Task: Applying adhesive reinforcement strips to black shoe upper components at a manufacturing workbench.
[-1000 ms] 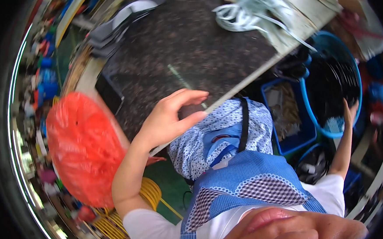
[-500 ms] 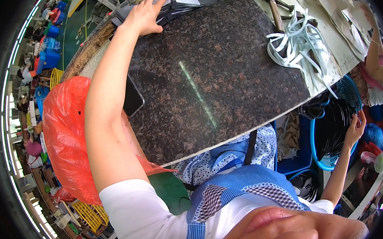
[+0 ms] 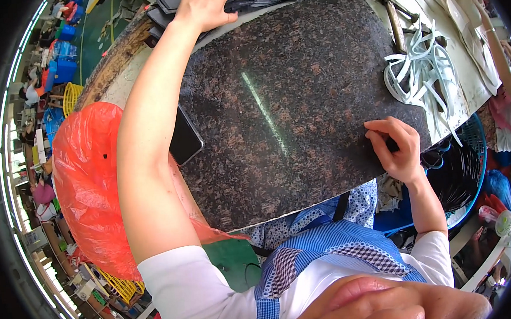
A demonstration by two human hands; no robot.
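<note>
My left hand (image 3: 202,9) reaches to the far left, over a pile of dark grey flat pieces (image 3: 169,0). Its thumb is spread away from the fingers, and the upper edge of the picture cuts off some fingertips. I cannot tell whether it presses on the pile. Over the near right part of a speckled dark stone slab (image 3: 304,98), my right hand (image 3: 400,149) is curled, thumb and forefinger drawn close, with nothing visible in it. A black phone (image 3: 186,139) lies at the slab's left side, partly behind my left forearm.
Pale straps (image 3: 423,73) lie tangled at the slab's right, beside a hammer (image 3: 395,28). A red plastic bag (image 3: 90,187) hangs at the left. Below the table's right edge stands a blue basket (image 3: 481,145) of black strips. Another person's arm (image 3: 501,57) shows at far right.
My right hand has come up from the blue basket at the right onto the slab, and its fingers have curled in. The left hand stays over the dark pile, while the view has shifted slightly.
</note>
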